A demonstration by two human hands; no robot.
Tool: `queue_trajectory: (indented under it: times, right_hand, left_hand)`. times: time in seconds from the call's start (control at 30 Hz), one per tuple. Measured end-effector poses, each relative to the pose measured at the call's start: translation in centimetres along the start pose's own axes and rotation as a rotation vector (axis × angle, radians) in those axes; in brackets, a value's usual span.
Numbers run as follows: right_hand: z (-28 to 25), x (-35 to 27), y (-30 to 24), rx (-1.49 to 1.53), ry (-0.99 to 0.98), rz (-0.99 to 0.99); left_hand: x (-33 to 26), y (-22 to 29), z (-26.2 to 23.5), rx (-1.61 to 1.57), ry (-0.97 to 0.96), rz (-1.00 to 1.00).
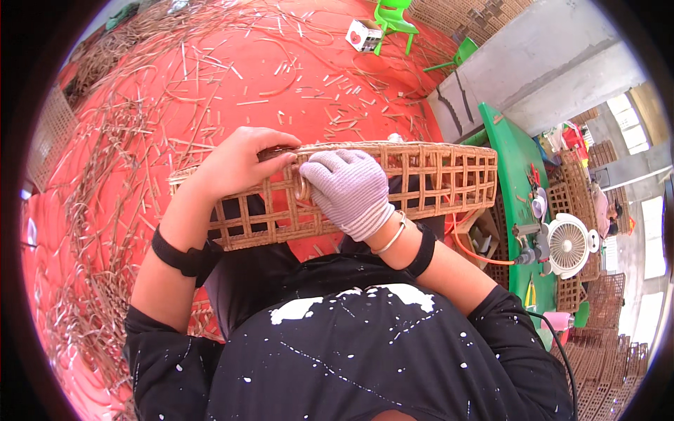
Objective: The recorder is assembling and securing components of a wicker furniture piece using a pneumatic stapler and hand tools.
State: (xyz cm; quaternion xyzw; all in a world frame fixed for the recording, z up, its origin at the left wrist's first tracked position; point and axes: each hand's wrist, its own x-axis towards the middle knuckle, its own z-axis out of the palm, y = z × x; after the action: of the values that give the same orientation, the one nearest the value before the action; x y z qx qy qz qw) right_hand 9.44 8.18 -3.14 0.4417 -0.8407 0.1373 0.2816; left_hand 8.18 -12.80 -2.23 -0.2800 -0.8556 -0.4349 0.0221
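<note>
A brown wicker basket (449, 184) with an open lattice wall lies across my lap, its long side running left to right. My left hand (242, 163), bare, is closed over the upper rim, thumb on the near side and fingers partly hidden behind it. Close beside it, my right hand (349, 191) wears a pale striped knit glove and grips the rim with its fingers curled. A short curved cane strip (302, 185) shows at the gloved thumb; whether that hand pinches it too is unclear.
Cane scraps (344, 119) litter the red floor covering (246, 77). To the right stands a green table (521, 210) with a white fan (567, 245) and an orange hose (472, 254). A green chair (394, 17) and small box (363, 35) stand ahead. Lattice baskets (604, 358) are stacked at right.
</note>
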Motion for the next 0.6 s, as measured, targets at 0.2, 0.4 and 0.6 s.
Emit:
queue_trajectory:
  times: [0.2,0.4,0.6]
  right_hand:
    - [-0.1,-0.1,0.1,0.042,0.013,-0.024]
    - [0.6,0.6,-0.1,-0.010,0.042,-0.035]
    - [0.6,0.7,-0.1,0.009,-0.042,0.008]
  left_hand:
    - [-0.2,-0.4,0.2,-0.077,0.016,0.009]
    - [-0.2,-0.8,0.4,-0.041,0.010,0.020]
    - [-0.6,-0.3,0.9,0.000,0.065,0.043]
